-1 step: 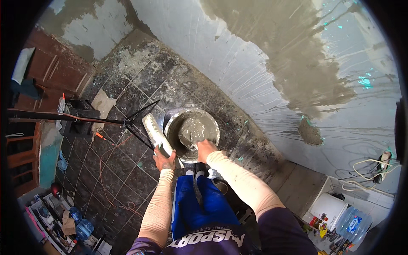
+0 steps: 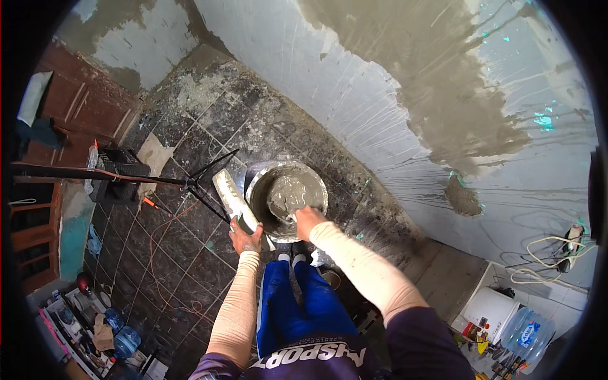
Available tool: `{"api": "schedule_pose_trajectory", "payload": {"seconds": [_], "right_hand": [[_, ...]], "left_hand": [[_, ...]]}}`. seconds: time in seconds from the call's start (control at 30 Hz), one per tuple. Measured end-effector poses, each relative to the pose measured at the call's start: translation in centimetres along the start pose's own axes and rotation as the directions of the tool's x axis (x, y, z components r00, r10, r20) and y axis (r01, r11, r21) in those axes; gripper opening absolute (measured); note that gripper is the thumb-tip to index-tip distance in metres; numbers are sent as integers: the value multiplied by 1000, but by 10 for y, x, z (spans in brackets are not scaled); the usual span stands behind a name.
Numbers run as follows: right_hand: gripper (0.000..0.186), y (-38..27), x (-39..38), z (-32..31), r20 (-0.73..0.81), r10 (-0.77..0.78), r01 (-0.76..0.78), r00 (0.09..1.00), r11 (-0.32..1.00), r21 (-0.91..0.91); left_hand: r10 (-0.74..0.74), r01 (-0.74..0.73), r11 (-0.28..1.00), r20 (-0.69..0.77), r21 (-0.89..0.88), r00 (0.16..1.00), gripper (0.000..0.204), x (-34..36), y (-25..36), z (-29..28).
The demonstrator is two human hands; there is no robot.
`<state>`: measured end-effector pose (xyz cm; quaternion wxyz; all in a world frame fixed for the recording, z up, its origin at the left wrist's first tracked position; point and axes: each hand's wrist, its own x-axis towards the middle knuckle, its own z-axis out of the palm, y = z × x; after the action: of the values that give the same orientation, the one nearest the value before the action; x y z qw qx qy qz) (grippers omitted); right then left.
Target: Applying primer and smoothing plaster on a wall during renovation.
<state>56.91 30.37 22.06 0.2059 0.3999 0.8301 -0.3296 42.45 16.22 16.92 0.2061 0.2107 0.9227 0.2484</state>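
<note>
A round bucket (image 2: pixel 322 196) in front of my feet holds wet grey mortar (image 2: pixel 294 183). My right hand (image 2: pixel 310 221) is closed at its near inner side, gripping what looks like a trowel (image 2: pixel 292 216); mortar and my fingers hide most of it. Left of the bucket, my left hand (image 2: pixel 246 239) clasps the near end of a long, pale, mortar-smeared board (image 2: pixel 229 190). That board slants away from me along the bucket's left side.
A black tripod (image 2: pixel 192 182) stands left of the board, its legs close by. An orange cord (image 2: pixel 151 272) crosses the dark tiled floor. The partly plastered wall (image 2: pixel 373 107) rises at the right. Water bottles (image 2: pixel 524 332) and a white tub (image 2: pixel 487 310) stand at lower right.
My right hand has shifted very slightly right, toward the bucket's near right side. The left hand and the board look unmoved.
</note>
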Motion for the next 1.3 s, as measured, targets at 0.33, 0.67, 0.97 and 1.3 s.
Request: {"api": "schedule_pose_trajectory", "payload": {"seconds": [0.33,0.67,0.97,1.3], "right_hand": [[22,24,29,-41,-109,55,-64,992,995,-80],[20,-16,-2,0,-4,-43,43,999,999,12],[39,1,21,-45,246,-65,140,967,944,-299],[28,1,50,-54,-84,96,-104,992,991,-85]], "left_hand": [[-54,56,998,40,-42,998,78,-4,4,3],[-37,36,999,-17,-29,999,80,1,-4,7],[-121,121,993,16,10,993,80,-5,5,3],[11,-9,998,35,-59,999,81,-2,-2,3]]}}
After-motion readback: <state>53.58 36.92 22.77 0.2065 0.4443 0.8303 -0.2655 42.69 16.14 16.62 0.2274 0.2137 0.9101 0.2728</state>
